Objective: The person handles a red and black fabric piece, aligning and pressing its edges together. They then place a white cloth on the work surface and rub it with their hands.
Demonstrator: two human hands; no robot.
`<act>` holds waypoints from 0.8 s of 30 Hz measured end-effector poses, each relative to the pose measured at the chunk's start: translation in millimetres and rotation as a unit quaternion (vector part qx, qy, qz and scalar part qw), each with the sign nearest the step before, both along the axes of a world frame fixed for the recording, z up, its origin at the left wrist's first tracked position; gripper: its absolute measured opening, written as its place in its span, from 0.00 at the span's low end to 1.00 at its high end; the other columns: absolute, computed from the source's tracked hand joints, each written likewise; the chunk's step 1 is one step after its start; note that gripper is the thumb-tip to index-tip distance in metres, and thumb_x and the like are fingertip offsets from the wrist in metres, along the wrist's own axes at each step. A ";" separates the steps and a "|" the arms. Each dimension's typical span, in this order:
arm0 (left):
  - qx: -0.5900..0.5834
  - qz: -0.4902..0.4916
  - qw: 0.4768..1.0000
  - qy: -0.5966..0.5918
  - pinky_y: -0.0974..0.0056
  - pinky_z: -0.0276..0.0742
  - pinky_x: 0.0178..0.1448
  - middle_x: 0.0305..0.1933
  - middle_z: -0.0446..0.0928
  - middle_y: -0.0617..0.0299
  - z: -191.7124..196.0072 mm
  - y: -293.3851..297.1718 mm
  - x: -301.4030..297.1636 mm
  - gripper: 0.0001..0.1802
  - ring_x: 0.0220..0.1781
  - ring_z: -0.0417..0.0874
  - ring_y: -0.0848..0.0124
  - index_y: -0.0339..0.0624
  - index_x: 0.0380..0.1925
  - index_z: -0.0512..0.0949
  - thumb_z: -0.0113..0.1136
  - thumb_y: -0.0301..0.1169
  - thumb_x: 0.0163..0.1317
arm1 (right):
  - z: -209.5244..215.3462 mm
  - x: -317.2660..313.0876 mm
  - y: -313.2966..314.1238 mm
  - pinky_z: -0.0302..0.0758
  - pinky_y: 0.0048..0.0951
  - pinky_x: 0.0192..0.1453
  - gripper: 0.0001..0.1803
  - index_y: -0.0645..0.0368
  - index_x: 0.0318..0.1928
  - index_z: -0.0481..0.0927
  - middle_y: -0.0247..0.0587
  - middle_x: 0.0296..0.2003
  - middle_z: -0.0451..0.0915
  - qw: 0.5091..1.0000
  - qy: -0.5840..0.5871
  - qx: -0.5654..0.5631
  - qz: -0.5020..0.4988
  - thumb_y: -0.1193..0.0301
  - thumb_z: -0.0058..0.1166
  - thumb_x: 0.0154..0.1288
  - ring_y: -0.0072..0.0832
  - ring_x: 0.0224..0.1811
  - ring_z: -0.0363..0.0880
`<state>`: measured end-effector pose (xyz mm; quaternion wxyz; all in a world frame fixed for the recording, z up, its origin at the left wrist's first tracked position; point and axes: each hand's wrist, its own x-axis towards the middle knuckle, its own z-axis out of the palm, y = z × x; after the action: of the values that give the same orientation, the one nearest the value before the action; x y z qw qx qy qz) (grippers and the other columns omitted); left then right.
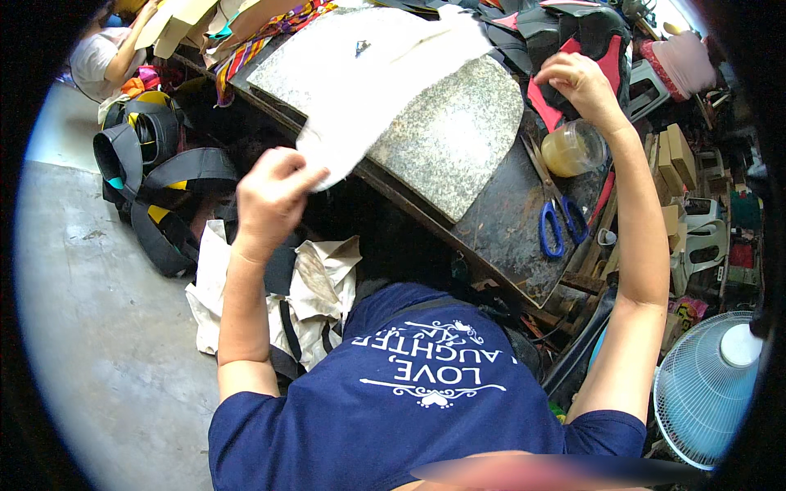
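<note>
We note the left hand (270, 196) clamped on the near end of a white sheet piece (385, 74). The sheet lies over the grey stone slab (458, 135) on the dark counter (499, 229). Its long axis runs from the left hand away and rightward toward the far edge of the slab; the narrow rounded end points at us. The right hand (580, 82) is closed, fingers curled on red and black material (573, 49), well apart from the left hand. Judged progress: sheet laid out flat and gripped, no cutting or gluing visible yet. Blue-handled scissors (558, 214) lie untouched beside a clear jar (573, 147) of yellowish liquid.
</note>
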<state>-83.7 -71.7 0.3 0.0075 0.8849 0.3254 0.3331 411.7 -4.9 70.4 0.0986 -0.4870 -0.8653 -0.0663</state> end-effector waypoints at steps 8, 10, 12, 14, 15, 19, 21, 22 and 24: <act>-0.167 -0.047 0.977 0.124 0.56 0.78 0.43 0.38 0.76 0.56 17.8 -17.1 14.9 0.22 0.42 0.80 0.57 0.48 0.45 0.84 0.74 0.40 0.48 | 21.6 -17.5 -76.8 0.78 0.35 0.53 0.18 0.50 0.59 0.81 0.41 0.40 0.83 0.989 0.122 0.011 -0.088 0.68 0.58 0.69 0.36 0.45 0.82; -0.144 -0.056 0.983 0.099 0.56 0.78 0.47 0.39 0.76 0.57 22.9 -14.8 19.7 0.23 0.45 0.80 0.57 0.48 0.43 0.85 0.73 0.47 0.50 | 28.4 -17.7 -99.5 0.77 0.34 0.54 0.19 0.51 0.59 0.81 0.41 0.40 0.83 0.984 0.129 0.011 -0.121 0.66 0.59 0.69 0.35 0.45 0.82; -0.136 -0.062 0.986 0.074 0.54 0.78 0.51 0.40 0.77 0.56 21.8 -6.9 32.7 0.27 0.49 0.79 0.54 0.48 0.43 0.85 0.72 0.55 0.51 | 32.9 -15.4 -116.8 0.77 0.34 0.54 0.19 0.51 0.59 0.82 0.42 0.41 0.84 0.976 0.146 0.006 -0.159 0.64 0.59 0.70 0.34 0.46 0.82; -0.098 -0.043 0.992 0.064 0.54 0.77 0.56 0.48 0.77 0.53 15.0 3.9 51.4 0.27 0.55 0.78 0.52 0.45 0.48 0.83 0.70 0.52 0.56 | 35.1 -14.0 -127.6 0.77 0.33 0.54 0.19 0.52 0.59 0.82 0.42 0.42 0.84 0.967 0.165 -0.017 -0.192 0.63 0.59 0.70 0.34 0.46 0.83; -0.057 -0.038 0.996 0.051 0.53 0.76 0.60 0.53 0.78 0.50 10.0 10.8 62.3 0.28 0.59 0.77 0.51 0.43 0.52 0.81 0.68 0.50 0.58 | 35.9 -14.5 -131.2 0.77 0.33 0.54 0.19 0.52 0.58 0.82 0.42 0.42 0.84 0.954 0.169 -0.038 -0.245 0.62 0.59 0.70 0.34 0.47 0.83; -0.120 0.006 0.983 0.142 0.47 0.56 0.79 0.71 0.68 0.46 -10.1 24.3 105.0 0.35 0.77 0.62 0.48 0.39 0.63 0.73 0.64 0.51 0.63 | 34.3 -31.7 -142.5 0.76 0.36 0.57 0.17 0.56 0.56 0.83 0.48 0.48 0.83 0.982 0.145 0.033 -0.119 0.64 0.57 0.71 0.41 0.51 0.82; -0.109 -0.087 0.981 0.133 0.44 0.52 0.80 0.73 0.67 0.46 -16.3 12.7 115.9 0.36 0.78 0.60 0.49 0.40 0.64 0.73 0.63 0.52 0.63 | 27.3 -50.3 -147.5 0.75 0.38 0.61 0.18 0.59 0.54 0.83 0.50 0.49 0.82 0.975 0.198 0.004 -0.099 0.64 0.59 0.69 0.44 0.53 0.81; -0.100 -0.126 0.981 0.107 0.43 0.52 0.80 0.73 0.67 0.47 -18.4 4.3 118.6 0.37 0.78 0.60 0.49 0.41 0.65 0.73 0.64 0.54 0.62 | 21.8 -61.4 -149.9 0.75 0.38 0.61 0.19 0.58 0.55 0.82 0.50 0.50 0.82 0.976 0.203 -0.017 -0.074 0.63 0.60 0.68 0.44 0.55 0.81; -0.096 -0.110 0.983 0.108 0.44 0.54 0.79 0.72 0.68 0.50 -20.2 -8.5 121.1 0.40 0.77 0.62 0.51 0.43 0.65 0.73 0.68 0.54 0.57 | 5.8 -84.9 -152.0 0.75 0.40 0.63 0.22 0.56 0.58 0.80 0.50 0.53 0.82 0.979 0.193 -0.041 -0.042 0.61 0.61 0.67 0.44 0.58 0.80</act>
<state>37.4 -80.3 -19.9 0.0939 0.9413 0.2557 0.1996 326.8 -156.9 76.2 0.2409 -0.5305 -0.8105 0.0605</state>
